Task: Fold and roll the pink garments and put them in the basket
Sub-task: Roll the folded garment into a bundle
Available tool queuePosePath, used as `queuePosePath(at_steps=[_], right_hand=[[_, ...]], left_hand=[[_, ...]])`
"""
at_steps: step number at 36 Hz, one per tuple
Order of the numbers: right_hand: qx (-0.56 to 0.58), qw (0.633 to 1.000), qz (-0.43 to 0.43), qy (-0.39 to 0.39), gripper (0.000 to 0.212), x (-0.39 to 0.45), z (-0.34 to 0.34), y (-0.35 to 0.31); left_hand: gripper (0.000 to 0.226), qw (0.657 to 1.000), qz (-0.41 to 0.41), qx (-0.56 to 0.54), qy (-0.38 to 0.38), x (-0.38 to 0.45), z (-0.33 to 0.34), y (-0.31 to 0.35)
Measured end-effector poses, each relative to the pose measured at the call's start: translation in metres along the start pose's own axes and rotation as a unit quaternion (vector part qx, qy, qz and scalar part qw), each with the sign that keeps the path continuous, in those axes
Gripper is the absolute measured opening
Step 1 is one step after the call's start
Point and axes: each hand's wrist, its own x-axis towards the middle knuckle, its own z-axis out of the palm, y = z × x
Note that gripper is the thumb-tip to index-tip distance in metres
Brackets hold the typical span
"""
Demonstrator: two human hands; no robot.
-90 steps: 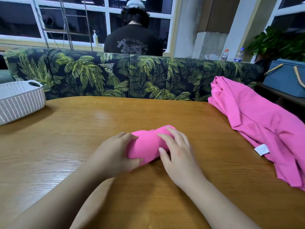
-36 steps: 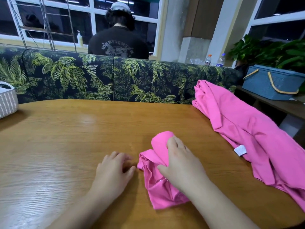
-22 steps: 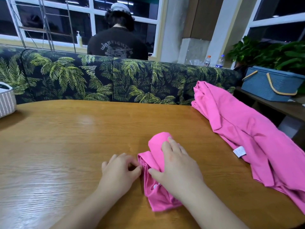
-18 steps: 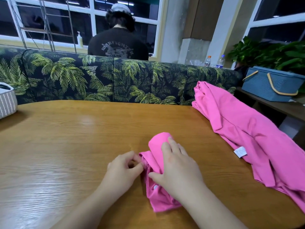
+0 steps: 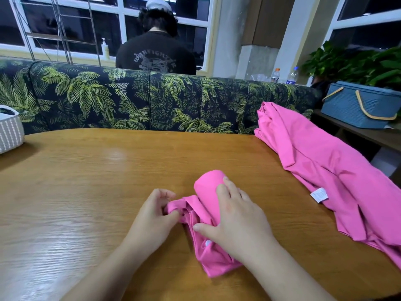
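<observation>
A rolled pink garment (image 5: 207, 185) lies on the wooden table (image 5: 86, 181) in front of me, its near end partly unrolled. My right hand (image 5: 236, 220) lies flat on top of the roll, fingers fairly straight, pressing it down. My left hand (image 5: 155, 216) pinches a loose flap of the same garment at its left side, between thumb and fingers. A second pink garment (image 5: 329, 170) with a white label lies loose at the table's right edge. The white woven basket (image 5: 9, 131) stands at the far left, mostly cut off by the frame.
A palm-print sofa back (image 5: 152, 103) runs behind the table. A person (image 5: 155, 51) in a black shirt sits beyond it, facing away. A blue basket (image 5: 360, 105) stands on a side shelf at the right, with plants behind it.
The roll came partly undone and turned lengthwise toward me. My left hand moved from flat on the table to pinch the loose left flap. My right hand stays on top.
</observation>
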Motion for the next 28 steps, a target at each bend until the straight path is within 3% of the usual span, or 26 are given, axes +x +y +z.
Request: queuePosePath(at_steps=[3, 8, 14, 18, 23, 28], right_hand=[[0.000, 1.000, -0.001, -0.001, 0.089, 0.000, 0.000, 0.000], [-0.006, 1.000, 0.000, 0.003, 0.086, 0.000, 0.001, -0.002], [-0.013, 1.000, -0.003, 0.008, 0.081, -0.002, -0.001, -0.003], [-0.016, 1.000, -0.004, 0.010, 0.083, -0.003, -0.002, -0.004], [-0.003, 1.000, 0.000, 0.010, 0.086, -0.003, -0.001, -0.006], [0.093, 0.995, -0.025, 0.038, 0.039, -0.001, -0.011, -0.006]], left_hand=[[0.022, 0.999, 0.008, 0.031, -0.020, -0.001, -0.010, 0.000], [0.009, 0.999, 0.023, 0.034, 0.026, -0.006, -0.020, 0.005], [0.014, 0.996, 0.044, 0.060, 0.044, -0.015, -0.032, 0.019], [0.042, 0.995, 0.033, -0.091, 0.012, -0.020, -0.041, 0.027], [0.043, 0.959, 0.029, -0.266, -0.088, -0.025, -0.034, 0.033], [0.030, 0.964, 0.044, -0.247, -0.088, -0.026, -0.023, 0.045]])
